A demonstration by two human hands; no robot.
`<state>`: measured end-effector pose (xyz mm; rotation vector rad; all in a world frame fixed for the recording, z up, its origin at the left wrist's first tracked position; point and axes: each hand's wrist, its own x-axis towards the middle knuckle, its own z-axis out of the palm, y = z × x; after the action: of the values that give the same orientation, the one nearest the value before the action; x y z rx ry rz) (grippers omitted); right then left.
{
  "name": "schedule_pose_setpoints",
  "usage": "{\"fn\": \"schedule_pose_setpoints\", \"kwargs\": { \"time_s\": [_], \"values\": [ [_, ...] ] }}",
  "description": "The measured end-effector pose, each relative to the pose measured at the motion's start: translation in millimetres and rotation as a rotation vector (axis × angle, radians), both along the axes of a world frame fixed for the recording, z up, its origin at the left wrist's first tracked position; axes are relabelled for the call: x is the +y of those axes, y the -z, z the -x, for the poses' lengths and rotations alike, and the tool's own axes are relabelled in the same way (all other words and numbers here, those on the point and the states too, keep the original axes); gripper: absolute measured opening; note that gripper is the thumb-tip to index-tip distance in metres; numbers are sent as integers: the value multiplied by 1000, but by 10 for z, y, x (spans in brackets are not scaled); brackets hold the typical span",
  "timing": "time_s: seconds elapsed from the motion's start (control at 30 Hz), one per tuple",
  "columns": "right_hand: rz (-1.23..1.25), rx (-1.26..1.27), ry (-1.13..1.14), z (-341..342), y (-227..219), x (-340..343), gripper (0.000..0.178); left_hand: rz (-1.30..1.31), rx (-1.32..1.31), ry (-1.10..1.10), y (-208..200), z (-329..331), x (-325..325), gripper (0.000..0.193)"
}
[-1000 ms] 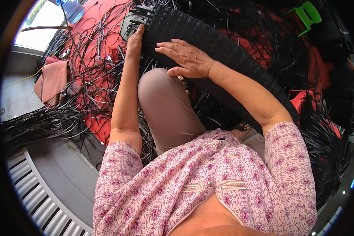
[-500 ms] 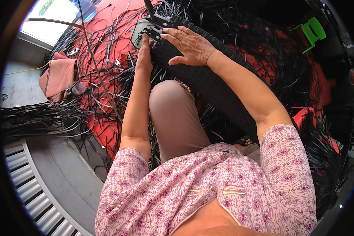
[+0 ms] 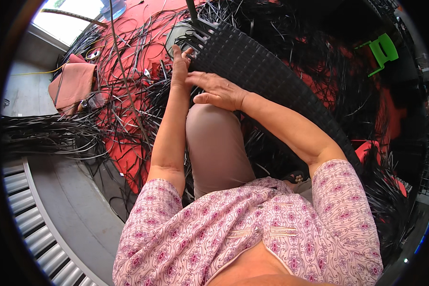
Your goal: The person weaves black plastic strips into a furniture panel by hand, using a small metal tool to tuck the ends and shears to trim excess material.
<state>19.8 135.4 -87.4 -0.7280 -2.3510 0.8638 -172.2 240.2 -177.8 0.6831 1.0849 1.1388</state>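
Note:
A long black woven panel (image 3: 271,71) of flat plastic strips slants from the upper middle down to the right, loose strip ends sticking out at its upper left end. My left hand (image 3: 180,69) is beside that end with its fingers stretched upward and apart; I see no strip gripped in it. Over my raised knee (image 3: 214,124), my right hand (image 3: 219,91) is open, fingers extended toward the left wrist and slightly bent. It lies at the panel's near edge, apparently off its face. The panel's lower part is partly hidden behind my right forearm.
Loose black strips (image 3: 128,62) litter the red floor covering (image 3: 128,157). A thick strip bundle (image 3: 47,136) lies at left, near a salmon-coloured cloth (image 3: 74,83) and a slatted metal frame (image 3: 35,219). A small green chair (image 3: 383,51) stands far right.
My right hand has come off the panel's upper end, moving down and left toward my left wrist. More of the woven face shows. The left hand has shifted slightly.

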Motion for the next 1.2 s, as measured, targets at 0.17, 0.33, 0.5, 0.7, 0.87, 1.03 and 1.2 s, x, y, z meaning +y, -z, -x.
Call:
{"fn": "schedule_pose_setpoints", "kwargs": {
  "time_s": [0.17, 0.33, 0.5, 0.7, 0.87, 1.03, 1.2],
  "values": [
    [-613, -9, 288, -225, -352, 664, 81, -18, -214, -32, -355, -322, -325, 99],
    [-706, -281, 355, -312, -198, 1041, 91, -20, -132, -26, -290, -266, -279, 108],
    [-699, -352, 294, -162, -133, 966, 95, 46, -224, -65, -194, -165, -342, 110],
    [-551, -128, 252, 118, 214, 608, 96, -15, -261, 21, 45, -75, -301, 106],
    [-261, 49, 223, 4, 141, 101, 90, 0, -257, -104, -45, -249, -298, 91],
    [-568, -88, 350, -881, -279, -238, 87, -36, 27, -150, -341, -447, -389, 82],
    [-634, -314, 390, -1207, -273, -225, 93, -293, 341, -119, -58, -477, -75, 83]
  ]
}}
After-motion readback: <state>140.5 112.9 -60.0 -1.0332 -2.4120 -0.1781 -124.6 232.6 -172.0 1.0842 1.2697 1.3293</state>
